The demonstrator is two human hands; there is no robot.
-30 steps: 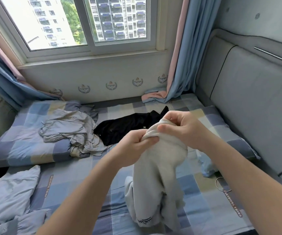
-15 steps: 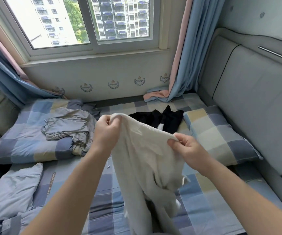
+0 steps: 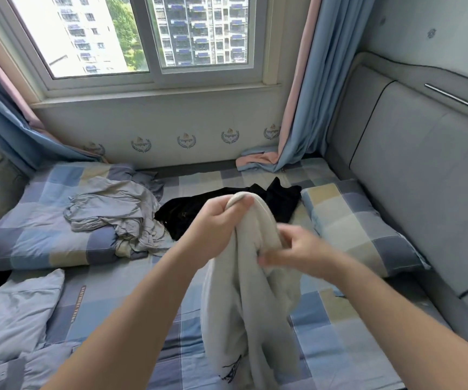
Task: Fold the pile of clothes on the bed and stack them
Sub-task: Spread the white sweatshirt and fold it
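The cream knitted fabric garment (image 3: 244, 299) hangs in the air on the near side of the flat black cloth garment (image 3: 182, 218), which lies spread across the middle of the blue checked bed (image 3: 131, 277). The long axis of the cream garment runs vertically. Its bunched top end sits level with the black garment in the view, and its lower end, which carries a dark print, hangs towards the sheet.

The left hand (image 3: 218, 220) holds the top end, with its fingers (image 3: 239, 205) curled tight around the bunched fabric. The right hand (image 3: 300, 249) is lower and to the right of that grip, against the side edge of the hanging fabric. It is blurred. Its fingers (image 3: 269, 258) meet the cloth, but it cannot be determined whether they are clamped on it or only touching it.

The coming move most likely depends on this offset. The right hand is the nearer one to the free side edge, and that edge lies directly at its fingertips. Drawing it away from the left-hand grip would open the garment flat for folding.

A crumpled heap of grey cloth garments (image 3: 114, 209) lies just left of the black garment, unfolded.
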